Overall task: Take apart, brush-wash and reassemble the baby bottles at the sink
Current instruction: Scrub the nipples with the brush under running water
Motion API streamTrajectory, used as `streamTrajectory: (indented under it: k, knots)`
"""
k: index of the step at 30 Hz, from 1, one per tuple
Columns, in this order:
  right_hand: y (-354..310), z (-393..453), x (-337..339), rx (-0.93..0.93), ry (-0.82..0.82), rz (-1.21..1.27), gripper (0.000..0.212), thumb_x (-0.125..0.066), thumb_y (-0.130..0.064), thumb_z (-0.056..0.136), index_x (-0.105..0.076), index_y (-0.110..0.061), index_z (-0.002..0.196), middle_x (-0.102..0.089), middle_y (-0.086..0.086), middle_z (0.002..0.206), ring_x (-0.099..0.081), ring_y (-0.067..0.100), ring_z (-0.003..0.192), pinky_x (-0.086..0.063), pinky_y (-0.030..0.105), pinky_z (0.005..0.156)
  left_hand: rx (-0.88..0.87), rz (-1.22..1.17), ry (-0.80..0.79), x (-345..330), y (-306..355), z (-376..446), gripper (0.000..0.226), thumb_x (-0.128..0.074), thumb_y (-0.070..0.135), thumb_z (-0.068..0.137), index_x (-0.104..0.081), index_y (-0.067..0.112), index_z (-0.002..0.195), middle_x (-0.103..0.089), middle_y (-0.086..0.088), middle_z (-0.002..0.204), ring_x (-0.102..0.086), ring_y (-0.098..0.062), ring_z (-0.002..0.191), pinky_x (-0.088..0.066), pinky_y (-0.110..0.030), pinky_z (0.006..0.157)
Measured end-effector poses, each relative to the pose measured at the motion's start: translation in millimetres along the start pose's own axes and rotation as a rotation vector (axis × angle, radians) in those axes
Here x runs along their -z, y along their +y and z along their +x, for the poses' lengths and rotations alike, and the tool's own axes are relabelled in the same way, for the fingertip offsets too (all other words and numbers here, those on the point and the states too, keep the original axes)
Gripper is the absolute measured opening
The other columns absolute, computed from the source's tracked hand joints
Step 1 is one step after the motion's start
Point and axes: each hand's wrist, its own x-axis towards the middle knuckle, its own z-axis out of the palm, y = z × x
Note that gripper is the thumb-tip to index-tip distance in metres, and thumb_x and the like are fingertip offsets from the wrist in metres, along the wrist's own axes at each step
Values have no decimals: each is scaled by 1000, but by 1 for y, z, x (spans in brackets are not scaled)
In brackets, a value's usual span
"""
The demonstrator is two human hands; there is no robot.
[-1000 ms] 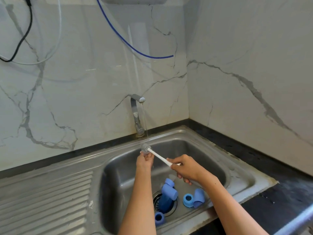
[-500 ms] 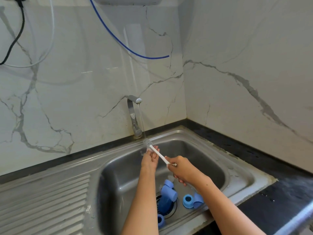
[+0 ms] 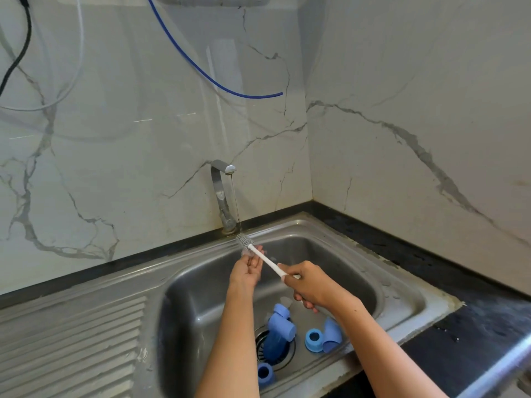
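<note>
From the head view, my right hand (image 3: 309, 284) grasps the white handle of the bottle brush (image 3: 265, 261), fingers curled around its lower end, with the bristle head raised into the thin stream of water running from the tap (image 3: 222, 193). My left hand (image 3: 248, 268) is lifted just beside the brush head, fingers curled up around something small and pale at the bristles; I cannot tell what it is, nor whether I really pinch it. Both hands hover over the steel sink (image 3: 402, 271). Down in the basin lie the baby bottle parts: a blue bottle body (image 3: 277, 331) across the drain, a blue ring (image 3: 313, 338) touching a blue cap (image 3: 332, 336) to its right, and another blue ring (image 3: 265, 374) at the near wall. The dark bench (image 3: 474, 337) runs along the right.
</note>
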Motion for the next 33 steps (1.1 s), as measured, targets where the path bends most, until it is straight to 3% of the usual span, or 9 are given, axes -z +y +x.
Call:
streamTrajectory:
  k: [3,7,12,16,18,20,23,28,33]
  knots:
    - [-2,-4,7,-21,-74,30,38,-47,-26,99,-51,-31,137,-49,0,59,-37,6,39,-36,20,39,-38,-94,75,7,9,5,36,-34,7,102,-43,-2,136,-60,-23,112,-54,-27,123,-37,-33,107]
    - [-2,-12,16,-46,-132,63,30,-49,-25,98,-61,-22,126,-48,3,57,-37,8,39,-35,22,39,-89,-62,145,9,16,14,28,-32,10,103,-53,3,121,-54,-16,82,-62,-28,96,-33,-30,111]
    - [0,-6,5,-19,-60,20,41,-47,-26,99,-48,-33,139,-47,0,58,-37,6,38,-36,20,38,-72,116,33,5,6,12,37,-32,3,102,-39,-4,138,-56,-30,118,-46,-32,131,-34,-38,110]
    - [-4,-1,-2,8,8,-10,43,-44,-25,101,-42,-32,143,-47,1,64,-38,6,41,-37,18,38,-75,240,-41,4,0,6,26,-39,2,100,-49,-3,124,-51,-26,134,-50,-33,127,-42,-40,95]
    - [-5,1,-2,17,36,17,42,-43,-25,102,-42,-30,143,-47,1,66,-38,6,42,-37,18,39,-103,226,-72,4,1,6,18,-46,5,98,-55,-3,111,-60,-26,119,-58,-34,114,-45,-40,92]
    - [-5,3,-1,12,62,43,42,-43,-25,102,-42,-30,143,-48,1,66,-38,6,42,-37,19,39,-168,226,-72,2,4,2,26,-54,11,95,-55,-6,114,-65,-22,107,-64,-29,96,-49,-37,88]
    - [-5,5,1,18,71,77,42,-43,-26,101,-42,-30,143,-49,0,64,-39,5,40,-37,20,39,-225,242,-15,2,8,2,25,-62,14,90,-58,-4,107,-64,-14,96,-62,-18,80,-57,-26,68]
    - [-6,3,-1,22,28,80,41,-43,-26,101,-45,-32,141,-48,0,61,-38,4,38,-36,20,39,-206,273,51,1,9,6,14,-52,20,98,-55,8,91,-52,-11,79,-51,-16,67,-55,-23,48]
    - [-6,4,-4,8,20,80,42,-43,-25,101,-43,-32,143,-48,0,61,-38,4,38,-37,20,39,-167,283,20,-3,9,8,20,-42,13,101,-48,2,116,-49,-14,81,-49,-20,72,-46,-33,87]
